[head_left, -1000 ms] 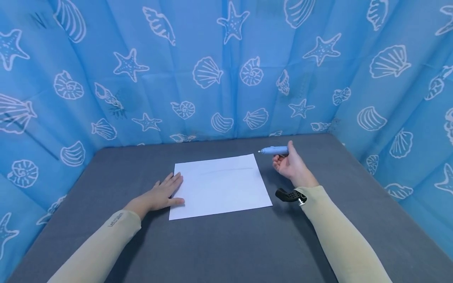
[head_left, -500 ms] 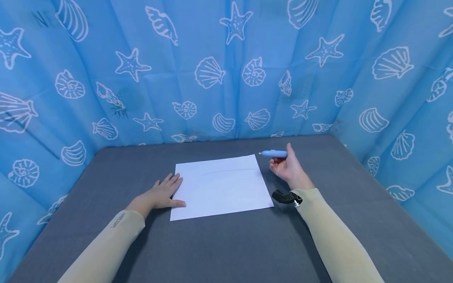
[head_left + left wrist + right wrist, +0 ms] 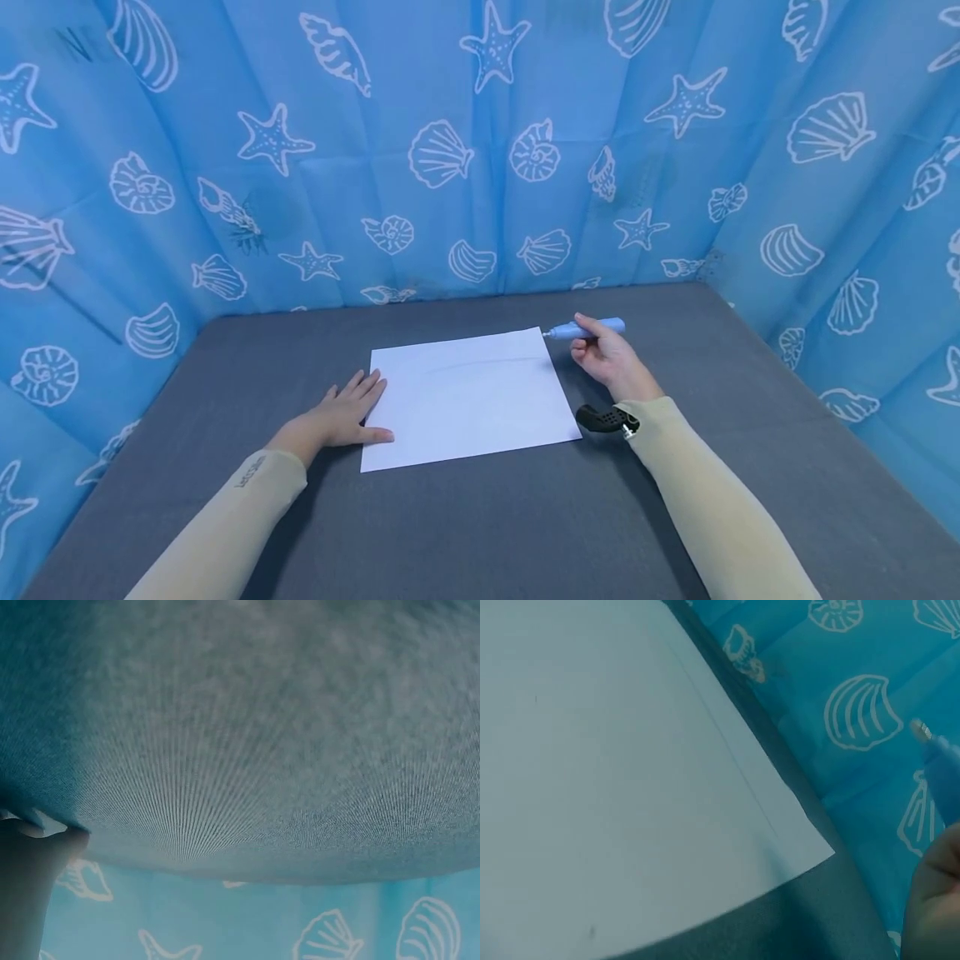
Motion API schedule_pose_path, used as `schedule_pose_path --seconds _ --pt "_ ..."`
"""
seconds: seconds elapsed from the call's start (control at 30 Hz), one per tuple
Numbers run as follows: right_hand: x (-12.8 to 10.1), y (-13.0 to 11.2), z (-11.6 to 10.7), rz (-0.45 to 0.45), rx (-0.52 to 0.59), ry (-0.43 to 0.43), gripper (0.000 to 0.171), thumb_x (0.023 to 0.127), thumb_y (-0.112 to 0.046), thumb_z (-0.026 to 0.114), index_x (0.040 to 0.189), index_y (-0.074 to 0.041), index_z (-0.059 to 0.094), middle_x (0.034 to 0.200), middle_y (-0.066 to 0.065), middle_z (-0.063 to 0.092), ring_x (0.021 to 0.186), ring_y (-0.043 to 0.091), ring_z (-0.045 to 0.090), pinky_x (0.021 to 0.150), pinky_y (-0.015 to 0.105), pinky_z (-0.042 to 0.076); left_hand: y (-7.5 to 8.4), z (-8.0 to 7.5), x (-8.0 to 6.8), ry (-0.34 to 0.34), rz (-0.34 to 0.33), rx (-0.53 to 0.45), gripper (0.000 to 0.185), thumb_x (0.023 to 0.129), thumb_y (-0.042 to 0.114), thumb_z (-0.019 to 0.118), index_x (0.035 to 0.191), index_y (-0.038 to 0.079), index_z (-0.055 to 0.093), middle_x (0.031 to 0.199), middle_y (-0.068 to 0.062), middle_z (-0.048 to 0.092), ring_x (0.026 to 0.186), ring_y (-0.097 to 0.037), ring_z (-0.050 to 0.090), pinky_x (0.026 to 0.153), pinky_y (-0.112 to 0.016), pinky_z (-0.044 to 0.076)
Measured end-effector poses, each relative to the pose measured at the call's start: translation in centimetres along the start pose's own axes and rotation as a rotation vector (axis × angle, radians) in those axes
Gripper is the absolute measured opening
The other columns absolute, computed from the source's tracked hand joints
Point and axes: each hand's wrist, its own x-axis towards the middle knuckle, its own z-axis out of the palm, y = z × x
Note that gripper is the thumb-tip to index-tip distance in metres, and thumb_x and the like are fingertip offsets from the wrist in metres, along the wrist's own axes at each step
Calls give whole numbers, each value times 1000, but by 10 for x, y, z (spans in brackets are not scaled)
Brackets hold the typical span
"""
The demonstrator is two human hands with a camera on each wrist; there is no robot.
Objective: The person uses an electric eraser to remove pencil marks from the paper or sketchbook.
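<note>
We see the left hand [image 3: 341, 415] flat, fingers straight, pinning the white paper [image 3: 468, 396] mid-table at its left edge, while the right hand [image 3: 603, 357] pinches a blue pen [image 3: 587, 328], tip poised at the far right corner.

The light is bright and even, and looks like it comes from above. Soft dark shadows sit under both arms on the flat grey cloth table [image 3: 465, 533]. The white paper sheet [image 3: 465, 400] shines pale, with no hard glare. The head view bends at its edges. Both wrist views are blurry and look a bit teal.
</note>
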Motion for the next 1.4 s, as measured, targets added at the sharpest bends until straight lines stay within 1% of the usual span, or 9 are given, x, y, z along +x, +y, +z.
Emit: schedule_pose_path --seconds 0.2,0.4,0.47,0.53,0.6,0.67,0.83,1.03,1.4 --pt "1 0 -2 80 -88 -23 26 100 -20 55 114 -6 37 85 11 53 64 16 58 60 22 52 2 -3 -1 -9 6 -7 110 82 74 54 155 4 14 162 -17 5 146 -40 -4 110 -66 0" --pt "6 2 -7 189 -339 -191 63 101 -48 36 150 -11 21 85 16 61 70 20 66 66 30 57 2 -4 -4 -16 3 0 110 82 75 53 155 3 13 161 -17 5 146 -40 -4 110 -66 0" --pt "8 3 -8 188 -402 -205 58 102 -45 38 145 -7 33 81 14 65 70 20 67 64 31 57 2 -5 -6 -19 1 -2 110 82 75 52 155 4 13 161 -17 4 146 -40 -5 110 -66 -1" --pt "11 4 -9 160 -440 -169 41 102 -38 47 123 -4 52 76 10 66 67 17 66 60 28 56 3 -6 -8 -16 7 -19 110 82 75 52 155 3 13 161 -19 5 146 -41 -4 109 -67 -1" --pt "15 6 -9 111 -467 -103 25 100 -30 54 96 -6 58 68 5 62 59 14 61 54 24 52 3 -6 -9 -18 4 -17 110 82 76 51 155 3 12 161 -18 4 146 -40 -5 110 -66 -1" --pt "18 7 -11 70 -503 -62 23 99 -25 57 87 -6 60 64 4 60 55 12 58 51 22 48 3 -6 -9 -16 9 -17 109 83 75 51 155 3 13 161 -18 4 146 -40 -5 110 -66 -1" --pt "22 8 -13 52 -591 -50 17 100 -18 53 93 -3 59 67 6 65 57 12 63 54 22 52 6 -7 -8 -23 8 -2 107 84 72 53 155 3 12 161 -19 4 146 -40 -5 110 -65 -1" --pt "27 10 -12 -7 -673 2 23 96 -15 56 79 -1 63 61 5 63 51 10 59 51 21 50 10 -12 -9 -28 5 -18 104 86 66 57 154 0 14 160 -21 5 145 -43 -3 109 -67 -2" --pt "30 16 -6 -51 -821 137 21 93 -18 61 83 0 63 59 3 61 48 7 56 49 18 48 5 -10 -6 -52 3 -9 108 84 73 52 155 3 10 161 -19 1 146 -41 -7 109 -66 -3"
